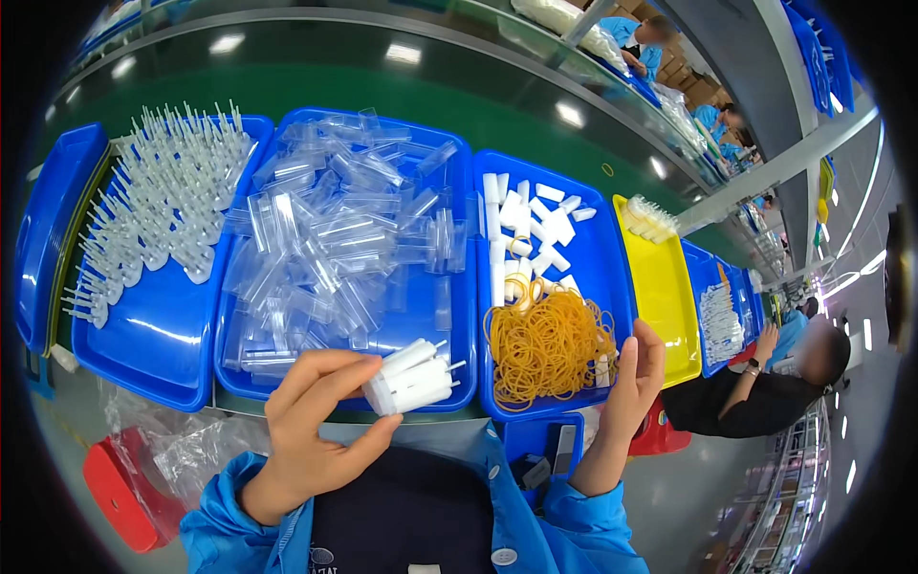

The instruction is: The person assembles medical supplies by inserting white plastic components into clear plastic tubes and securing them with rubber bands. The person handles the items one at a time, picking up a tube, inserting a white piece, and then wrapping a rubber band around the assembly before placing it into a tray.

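Note:
My left hand (325, 421) pinches a small cluster of white tubes (411, 378) between thumb and fingers. Thin pins stick out of the tubes' right ends, and a round translucent base is at their left. The cluster lies tilted above the front edge of a blue tray (387, 340) of clear plastic sleeves (325, 239). To the right, my right hand (633, 383) has its fingers raised and its thumb apart, with nothing visible in it. It is beside a heap of yellow rubber bands (550, 349) in another blue tray (607, 258), where loose white tubes (540, 215) also lie.
At the left, a blue tray (153, 335) bears many white pin pieces (172, 182). A yellow tray (669, 306) is on the right, before a further blue tray (717, 364). A person (765, 373) works there. A red stool (120, 488) stands at lower left.

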